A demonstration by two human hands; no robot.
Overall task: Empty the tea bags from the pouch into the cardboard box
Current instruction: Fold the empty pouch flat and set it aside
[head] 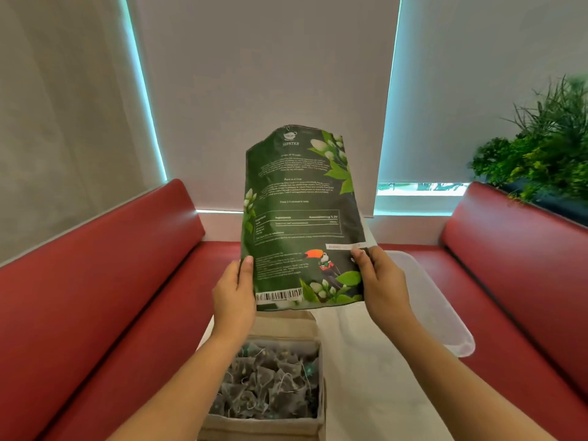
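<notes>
I hold a dark green pouch [300, 218] upright in front of me, its printed back side toward the camera and its barcode at the bottom. My left hand [235, 294] grips its lower left edge and my right hand [380, 281] grips its lower right edge. The pouch looks flat. Directly below it stands the open cardboard box [264, 424], filled with several pyramid tea bags [270, 383] with strings. The pouch's lower edge hangs above the box's far flap [286, 323].
The box rests on a white table [366, 377]. A clear plastic lid or container [429, 300] lies on the table to the right. Red benches [95, 297] flank both sides, with window blinds behind and a green plant [541, 154] at the right.
</notes>
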